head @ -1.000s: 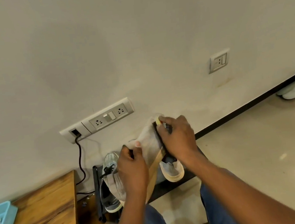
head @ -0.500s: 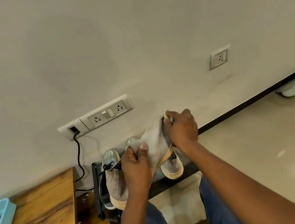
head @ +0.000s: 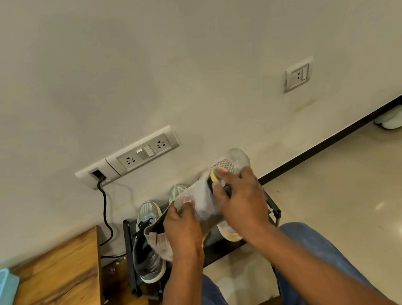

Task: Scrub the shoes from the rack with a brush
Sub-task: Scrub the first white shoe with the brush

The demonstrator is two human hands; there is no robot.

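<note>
Hands meet over a pale grey knit sneaker (head: 202,200) held in the air above a low black shoe rack (head: 274,213) set against the wall: the left hand (head: 182,226) pinches the shoe near its collar end, thumb on top, while the right hand (head: 242,198) curls around a small brush (head: 215,176), of which only a yellowish edge with a red spot shows, and presses it to the upper. The sneaker's long axis runs on a diagonal from lower left to upper right, its perforated toe raised toward the wall and its heel end dipping toward the person's knees; whether the sole faces fully down cannot be told. A grey running shoe (head: 146,245) with dark laces lies on the rack just beside the left hand, and another pale shoe (head: 228,232) sits beneath the right wrist. Risk appears to lie in the grip: the left hand holds only soft knit fabric, so a hard stroke from the brush could fold the upper or twist the shoe loose and drop it onto the pair below. Loosened dirt may also fall on those shoes or the blue jeans (head: 315,247).
</note>
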